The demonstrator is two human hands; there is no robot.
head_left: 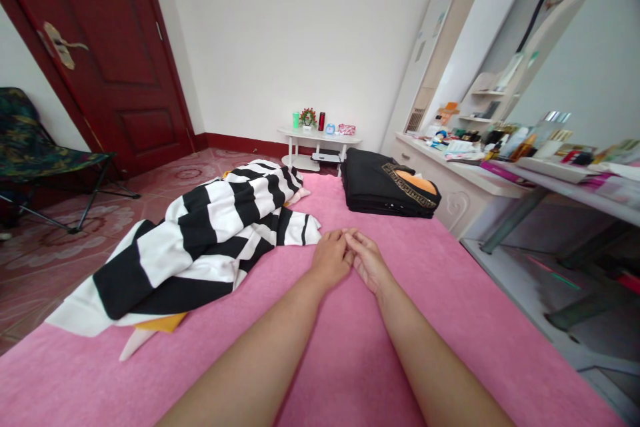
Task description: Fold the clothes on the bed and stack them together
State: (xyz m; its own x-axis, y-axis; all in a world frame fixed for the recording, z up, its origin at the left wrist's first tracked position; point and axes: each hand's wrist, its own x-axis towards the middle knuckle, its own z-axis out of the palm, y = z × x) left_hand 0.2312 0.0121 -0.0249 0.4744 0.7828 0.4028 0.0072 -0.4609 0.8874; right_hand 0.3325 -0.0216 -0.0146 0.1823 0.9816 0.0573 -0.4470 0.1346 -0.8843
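My left hand (331, 257) and my right hand (366, 258) meet at the fingertips above the pink bed cover (350, 360). Both have their fingers bent and held together, with no object in them. The left shows its back; the right is turned partly palm inward. Just left of my left hand lies the sleeve end of a black-and-white striped garment (215, 213), spread in loose folds over other clothing. A bit of yellow cloth (163, 323) and a pale pointed piece (134, 343) stick out beneath it. Beyond my right hand sits a folded black garment (367, 180) with a gold-patterned band and an orange patch.
A low white table (320, 133) with a green cup, a plant and a red flask stands by the far wall. Dressers crowded with bottles (525, 143) line the right side. On the left are a camouflage folding chair (55, 160) and a red door (110, 47).
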